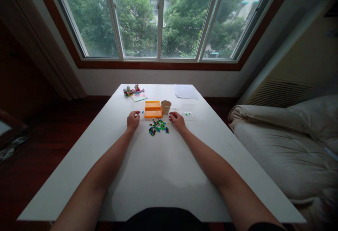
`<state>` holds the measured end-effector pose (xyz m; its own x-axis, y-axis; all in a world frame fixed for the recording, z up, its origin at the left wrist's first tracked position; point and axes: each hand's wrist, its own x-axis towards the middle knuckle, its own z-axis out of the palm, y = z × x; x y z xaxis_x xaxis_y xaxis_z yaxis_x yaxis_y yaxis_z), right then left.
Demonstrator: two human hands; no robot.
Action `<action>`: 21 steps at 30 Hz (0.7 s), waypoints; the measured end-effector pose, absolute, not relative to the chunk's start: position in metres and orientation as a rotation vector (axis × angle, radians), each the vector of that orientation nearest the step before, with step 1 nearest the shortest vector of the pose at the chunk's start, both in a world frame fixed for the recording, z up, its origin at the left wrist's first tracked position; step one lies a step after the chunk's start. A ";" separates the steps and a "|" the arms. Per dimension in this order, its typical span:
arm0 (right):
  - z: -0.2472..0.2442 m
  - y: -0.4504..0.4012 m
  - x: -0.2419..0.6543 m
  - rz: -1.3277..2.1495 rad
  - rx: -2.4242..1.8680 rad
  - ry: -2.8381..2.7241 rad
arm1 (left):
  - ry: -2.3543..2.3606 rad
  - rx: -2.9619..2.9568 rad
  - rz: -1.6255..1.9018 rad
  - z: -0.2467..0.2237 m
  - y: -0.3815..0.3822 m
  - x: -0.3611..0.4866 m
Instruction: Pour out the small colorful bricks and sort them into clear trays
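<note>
My left hand (133,120) rests on the white table left of an orange two-part tray (153,108). Its fingers are loosely bent and slightly apart, and a tiny blue piece (142,112) lies just beyond the fingertips. On the other side, my right hand (177,121) is near the base of a brown paper cup (166,107), fingers curved and a little apart. I see nothing held in either hand. Between the hands spreads a loose pile of small green, blue and dark bricks (158,126).
Several green pieces (187,113) lie on a see-through sheet or tray right of the cup. Colourful assembled figures (132,90) and a printed sheet (139,96) are at the back left. White papers (186,91) lie back right. A covered sofa (285,139) flanks the table (163,178).
</note>
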<state>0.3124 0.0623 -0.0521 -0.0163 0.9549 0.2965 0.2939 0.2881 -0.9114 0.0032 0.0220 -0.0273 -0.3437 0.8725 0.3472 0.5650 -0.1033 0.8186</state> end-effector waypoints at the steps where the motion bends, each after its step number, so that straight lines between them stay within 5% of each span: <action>1: -0.052 0.062 0.312 0.806 -1.198 -1.529 | 1.913 1.687 1.379 -0.028 0.020 0.004; 9: -0.052 0.062 0.312 0.795 -1.210 -1.550 | 1.991 1.992 1.026 -0.029 0.017 0.012; 21: -0.049 0.058 0.311 0.767 -1.196 -1.571 | 1.980 2.011 0.975 -0.029 0.018 0.011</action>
<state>0.3107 0.0583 -0.0490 -0.0355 0.9460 0.3221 0.3276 0.3155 -0.8906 0.0112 0.0175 -0.0293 -0.0858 0.9387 0.3340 0.8371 -0.1138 0.5351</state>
